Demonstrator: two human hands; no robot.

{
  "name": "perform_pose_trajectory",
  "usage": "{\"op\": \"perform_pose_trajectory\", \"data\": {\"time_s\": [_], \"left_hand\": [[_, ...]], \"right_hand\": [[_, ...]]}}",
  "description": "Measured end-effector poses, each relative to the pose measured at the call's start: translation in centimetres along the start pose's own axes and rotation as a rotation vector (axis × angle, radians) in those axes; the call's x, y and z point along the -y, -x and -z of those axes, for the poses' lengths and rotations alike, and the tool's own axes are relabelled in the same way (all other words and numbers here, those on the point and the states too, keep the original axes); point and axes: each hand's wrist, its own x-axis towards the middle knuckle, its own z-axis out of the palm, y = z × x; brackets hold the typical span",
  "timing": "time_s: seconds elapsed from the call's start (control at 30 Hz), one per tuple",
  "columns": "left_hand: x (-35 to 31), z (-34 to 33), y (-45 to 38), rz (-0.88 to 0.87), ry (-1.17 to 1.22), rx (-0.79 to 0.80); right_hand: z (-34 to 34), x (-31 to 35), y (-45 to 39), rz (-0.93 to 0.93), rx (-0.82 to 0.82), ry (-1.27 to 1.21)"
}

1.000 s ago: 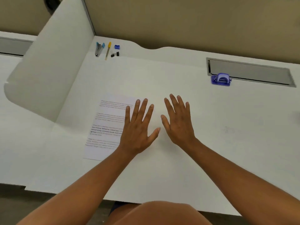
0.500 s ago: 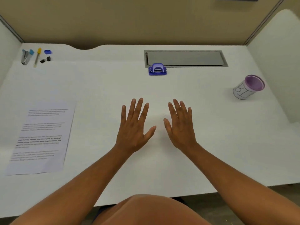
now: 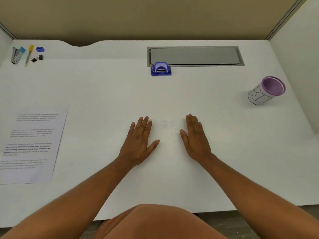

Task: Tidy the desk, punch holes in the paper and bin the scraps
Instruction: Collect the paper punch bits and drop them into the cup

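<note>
My left hand (image 3: 139, 140) and my right hand (image 3: 195, 138) lie flat on the white desk (image 3: 103, 94), palms down, holding nothing. Between them is a faint scatter of tiny paper scraps (image 3: 166, 125). A printed sheet of paper (image 3: 32, 144) lies at the desk's left edge, well apart from both hands. A purple hole punch (image 3: 161, 69) stands at the back centre. A small bin (image 3: 266, 90), white with a purple inside and tipped toward me, stands at the right.
In the back left corner lie a stapler (image 3: 16, 55), a yellow-capped pen (image 3: 29, 55), a blue sharpener (image 3: 40, 49) and black binder clips (image 3: 37, 58). A grey cable hatch (image 3: 195, 56) is set in the desk's back. White dividers rise at both sides.
The view swung right, so the paper now lies far left and the bin has come into sight. My hands have drawn apart and their fingers have closed together.
</note>
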Motion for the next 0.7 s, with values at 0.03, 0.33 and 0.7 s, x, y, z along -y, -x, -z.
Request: {"op": "perform_pose_trajectory", "data": {"time_s": [0.03,0.33,0.7], "left_hand": [[0.0,-0.3,-0.4,0.01,-0.001,0.026],[-1.5,-2.3,-1.1,0.005,-0.046,0.023],[-0.8,-0.5,-3.7,-0.008,0.042,0.008]], "right_hand": [[-0.4,0.1,-0.4,-0.005,0.025,0.049],[-3.1,2.6,-1.1,0.151,0.054,0.173],[-0.8,2.9,-3.4,0.187,-0.025,-0.197]]}}
